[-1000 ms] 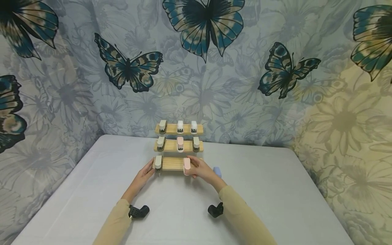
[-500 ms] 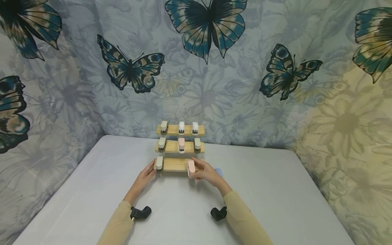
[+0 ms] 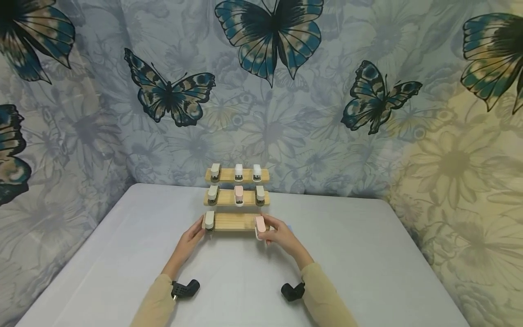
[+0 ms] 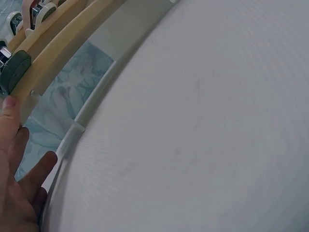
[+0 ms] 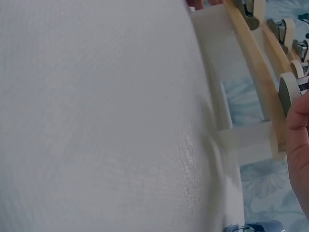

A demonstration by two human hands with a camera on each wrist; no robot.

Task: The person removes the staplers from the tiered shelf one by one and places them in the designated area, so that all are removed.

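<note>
A wooden rack (image 3: pixel 234 221) of three stepped shelves bears several small staplers. My right hand (image 3: pixel 282 234) pinches a pink stapler (image 3: pixel 260 226) at the right end of the lowest shelf; the right wrist view shows its base (image 5: pixel 287 92) against the shelf edge. My left hand (image 3: pixel 192 237) rests against that shelf's left end, its fingers loosely extended, thumb beside a pale stapler (image 3: pixel 209 220). Another pink stapler (image 3: pixel 239 194) stands mid-row on the middle shelf, between two pale ones. Three light staplers, one of them white (image 3: pixel 239 171), stand on the top shelf.
Clear supports (image 5: pixel 246 140) hold the shelves above the white-covered table (image 3: pixel 347 254). A blue object (image 3: pixel 289 227) lies behind my right hand, mostly hidden. Butterfly-patterned cloth (image 3: pixel 269 113) hangs behind the table.
My right hand has moved the pink stapler rightward along the lowest shelf to its right end. My left hand has stayed at the shelf's left end. The head view has shifted slightly.
</note>
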